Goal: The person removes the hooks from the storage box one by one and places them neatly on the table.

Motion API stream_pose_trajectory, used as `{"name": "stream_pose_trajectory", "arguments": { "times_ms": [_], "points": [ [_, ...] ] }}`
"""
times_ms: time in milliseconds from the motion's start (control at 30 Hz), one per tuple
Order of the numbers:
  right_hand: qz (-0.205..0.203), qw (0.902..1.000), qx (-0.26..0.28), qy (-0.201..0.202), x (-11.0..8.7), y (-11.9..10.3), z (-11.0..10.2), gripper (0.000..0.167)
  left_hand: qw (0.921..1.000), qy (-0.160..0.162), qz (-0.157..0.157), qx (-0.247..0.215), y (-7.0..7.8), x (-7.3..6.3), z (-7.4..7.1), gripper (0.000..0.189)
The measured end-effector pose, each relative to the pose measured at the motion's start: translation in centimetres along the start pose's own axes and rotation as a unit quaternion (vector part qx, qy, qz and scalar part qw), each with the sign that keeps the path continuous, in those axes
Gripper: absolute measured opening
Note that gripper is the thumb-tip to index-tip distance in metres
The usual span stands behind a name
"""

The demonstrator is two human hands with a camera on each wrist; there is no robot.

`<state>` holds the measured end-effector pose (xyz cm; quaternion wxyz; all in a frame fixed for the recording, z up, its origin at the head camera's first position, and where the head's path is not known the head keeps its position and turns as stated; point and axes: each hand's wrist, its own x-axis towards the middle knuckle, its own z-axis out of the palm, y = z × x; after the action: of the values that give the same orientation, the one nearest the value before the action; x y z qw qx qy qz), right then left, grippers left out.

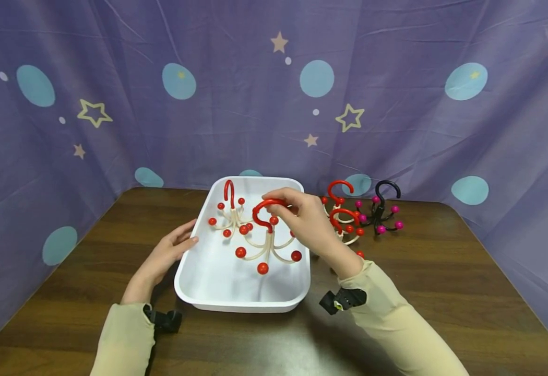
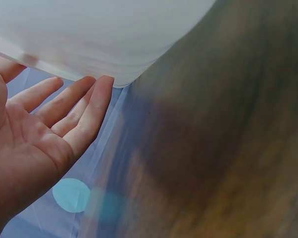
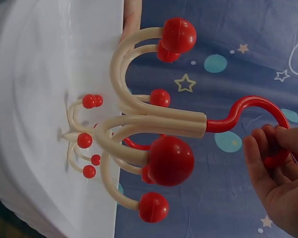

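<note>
My right hand pinches the red hook of a cream multi-arm hanger with red ball tips, holding it upright over the white tray. In the right wrist view the hanger appears sideways, its hook end between my thumb and fingers. A second cream hanger with a red hook stands inside the tray at the back left. My left hand rests against the tray's left side. The left wrist view shows that hand's fairly straight fingers touching the tray's underside edge.
Right of the tray stand two more red-hooked hangers, a rear one and a front one partly hidden by my right hand. Beside them is a black hanger with magenta balls. A purple curtain rises behind the wooden table.
</note>
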<state>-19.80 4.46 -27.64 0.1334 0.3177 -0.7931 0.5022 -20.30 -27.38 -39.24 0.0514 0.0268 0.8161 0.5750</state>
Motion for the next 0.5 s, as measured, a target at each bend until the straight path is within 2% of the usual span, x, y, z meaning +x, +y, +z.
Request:
{"name": "stream_pose_trajectory", "arguments": {
  "times_ms": [500],
  "points": [
    [0.022, 0.9996, 0.017, 0.008, -2.0, 0.2, -2.6, 0.018, 0.9999, -0.003, -0.011, 0.007, -0.1, 0.1, 0.0, 0.062]
  ]
}}
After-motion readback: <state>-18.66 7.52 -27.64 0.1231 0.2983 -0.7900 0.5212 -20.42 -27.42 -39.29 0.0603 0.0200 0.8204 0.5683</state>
